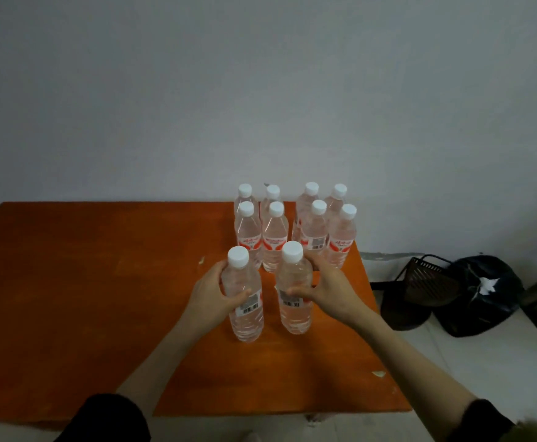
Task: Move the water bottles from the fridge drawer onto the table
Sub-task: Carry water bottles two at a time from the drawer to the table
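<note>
Clear thin plastic is what I have under both hands, one bottle each, standing upright on the orange counter (pixel 101 282) near its front right part. My left hand (pixel 209 298) wraps the left bottle (pixel 244 298) at its middle, thumb across the label, fingers (pixel 221 269) curled round the far side. My right hand (pixel 327 288) does the same on the right bottle (pixel 294 291), thumb lying over the barcode label, fingers hidden behind it. Both hands are clamped on, not loose.

These look full, so I judge them fairly heavy for their size, and the walls will give a little if I squeeze hard. Coming from a fridge they may be damp and slick, though I cannot see any wetness. The label band is the best place to hold: the straightest part, with some friction. The white caps are too small to carry by.

The two bottles stand just beside each other, apart by a narrow gap. Behind them the eight bottles already set down (pixel 292 224) stand in two tight clusters toward the wall. Tall and narrow, they would topple easily if I knocked them when letting go.

The fridge drawer is not in view.
</note>
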Demonstrator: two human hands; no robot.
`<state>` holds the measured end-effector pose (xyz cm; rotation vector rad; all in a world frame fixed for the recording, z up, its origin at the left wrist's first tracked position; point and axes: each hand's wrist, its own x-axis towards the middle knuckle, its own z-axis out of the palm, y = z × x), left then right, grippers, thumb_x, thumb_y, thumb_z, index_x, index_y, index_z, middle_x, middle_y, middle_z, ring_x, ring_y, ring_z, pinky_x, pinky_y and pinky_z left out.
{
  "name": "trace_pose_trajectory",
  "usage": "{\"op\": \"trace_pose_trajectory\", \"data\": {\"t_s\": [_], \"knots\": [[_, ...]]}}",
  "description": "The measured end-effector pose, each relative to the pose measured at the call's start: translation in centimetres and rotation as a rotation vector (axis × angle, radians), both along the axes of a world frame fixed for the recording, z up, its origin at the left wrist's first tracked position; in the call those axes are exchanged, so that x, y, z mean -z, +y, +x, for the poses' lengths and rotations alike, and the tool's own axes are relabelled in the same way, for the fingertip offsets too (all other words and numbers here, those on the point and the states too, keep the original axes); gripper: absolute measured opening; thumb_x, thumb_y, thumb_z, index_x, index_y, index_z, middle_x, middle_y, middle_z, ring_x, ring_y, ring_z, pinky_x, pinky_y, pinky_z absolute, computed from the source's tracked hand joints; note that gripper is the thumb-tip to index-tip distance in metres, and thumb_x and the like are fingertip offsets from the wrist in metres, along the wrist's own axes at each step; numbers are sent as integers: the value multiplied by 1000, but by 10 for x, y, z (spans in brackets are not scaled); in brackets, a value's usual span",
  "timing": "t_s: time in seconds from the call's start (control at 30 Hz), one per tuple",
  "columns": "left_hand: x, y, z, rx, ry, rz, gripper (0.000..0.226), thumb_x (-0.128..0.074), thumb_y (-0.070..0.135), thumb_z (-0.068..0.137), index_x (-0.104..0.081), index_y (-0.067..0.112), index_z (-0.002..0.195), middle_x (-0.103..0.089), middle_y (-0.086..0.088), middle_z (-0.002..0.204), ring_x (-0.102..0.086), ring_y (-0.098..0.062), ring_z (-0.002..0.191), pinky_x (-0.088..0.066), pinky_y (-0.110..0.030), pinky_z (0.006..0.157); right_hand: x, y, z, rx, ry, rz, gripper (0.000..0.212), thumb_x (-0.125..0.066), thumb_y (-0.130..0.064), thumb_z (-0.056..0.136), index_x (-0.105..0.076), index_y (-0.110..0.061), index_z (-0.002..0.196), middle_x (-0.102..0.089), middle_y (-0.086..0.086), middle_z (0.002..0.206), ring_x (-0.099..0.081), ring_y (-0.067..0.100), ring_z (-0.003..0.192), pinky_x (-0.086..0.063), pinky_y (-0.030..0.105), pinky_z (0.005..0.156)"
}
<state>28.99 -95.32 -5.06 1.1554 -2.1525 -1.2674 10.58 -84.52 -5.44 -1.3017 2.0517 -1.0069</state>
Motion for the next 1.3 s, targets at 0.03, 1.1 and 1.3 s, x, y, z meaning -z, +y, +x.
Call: {"op": "trace_pose_trajectory", "data": {"t_s": [0.03,1.1,1.3], "knots": [[4,-11,-5,18,-12,-4,66,-73,20,76,-41,20,134,-52,1,133,-48,-3,108,-43,-22,87,2,-10,-3,7,-13,8,71,-76,-36,70,-42,-25,131,-54,-5,130,-51,9,115,-45,26,91],[59,-92,-55,50,-26,-24,74,-73,19,76,-34,16,139,-31,-2,137,-30,-4,120,-32,-28,107,55,-91,-22,197,-127,4,76,-79,-26,71,-41,-21,136,-44,-6,132,-45,4,112,-43,25,99],[59,-85,-49,31,-44,-3,75,-70,27,78,-31,22,142,-36,-3,144,-39,-21,131,-39,-49,106,46,-85,-9,186,-219,-32,75,-72,-27,77,-33,-26,141,-41,-4,143,-42,10,126,-39,33,106]]}}
